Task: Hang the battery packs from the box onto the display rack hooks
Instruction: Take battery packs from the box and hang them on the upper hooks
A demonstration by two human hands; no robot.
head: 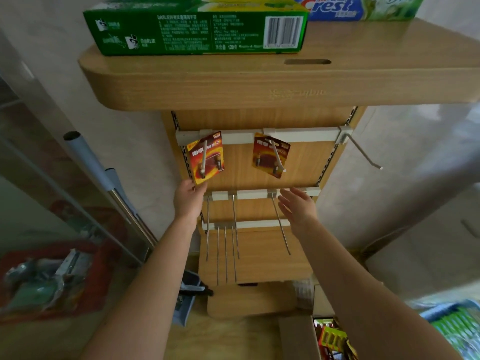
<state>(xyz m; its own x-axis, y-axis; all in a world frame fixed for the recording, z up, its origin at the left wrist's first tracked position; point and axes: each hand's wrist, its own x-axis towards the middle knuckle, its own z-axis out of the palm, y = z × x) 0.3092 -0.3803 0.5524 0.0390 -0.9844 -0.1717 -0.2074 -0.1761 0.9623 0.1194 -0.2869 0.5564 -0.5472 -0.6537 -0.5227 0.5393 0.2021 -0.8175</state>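
A battery pack [194,162] hangs on the top rail's [306,135] left hook [205,154], a second pack [262,154] on the middle hook [278,157]; the box [296,339] sits below, rightward.

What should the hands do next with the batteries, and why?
Probably the left hand should let go of the left battery pack: it already hangs on its hook, as does the second pack. The right hand is open and holds nothing, so it could then fetch another from the box for the bare hook.
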